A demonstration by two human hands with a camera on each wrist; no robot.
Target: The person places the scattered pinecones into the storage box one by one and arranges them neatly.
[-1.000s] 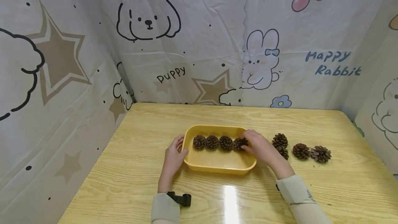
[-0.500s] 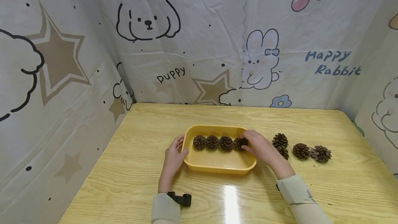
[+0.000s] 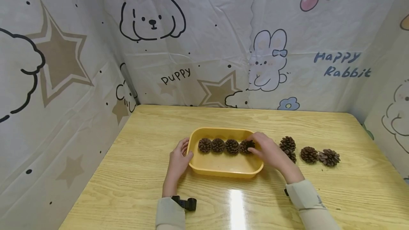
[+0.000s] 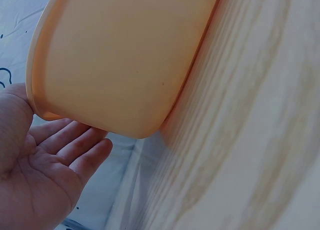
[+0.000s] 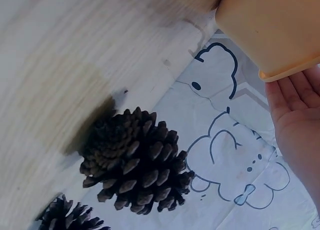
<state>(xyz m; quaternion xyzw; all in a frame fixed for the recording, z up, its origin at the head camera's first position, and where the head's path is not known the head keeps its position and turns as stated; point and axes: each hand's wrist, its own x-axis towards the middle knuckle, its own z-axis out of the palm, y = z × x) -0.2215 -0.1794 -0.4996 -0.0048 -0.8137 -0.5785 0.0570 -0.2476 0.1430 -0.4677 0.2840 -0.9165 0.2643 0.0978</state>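
A yellow plastic basin stands on the table, with a row of pine cones along its inside. My left hand holds the basin's left end, thumb at the rim and fingers along the outer wall. In the left wrist view, the left hand's fingers lie fairly straight beneath the basin wall. My right hand reaches over the right rim and grips the rightmost pine cone in the row. The right wrist view shows the right hand at the rim, its fingertips hidden inside the basin.
Several pine cones lie right of the basin: two close together, one beyond the other, then a pair farther right. A large pine cone stands near the right wrist camera. Printed cloth walls the wooden table.
Almost nothing differs: both hands stay in place on the basin and the rightmost pine cone. The whole head view shifts very slightly.
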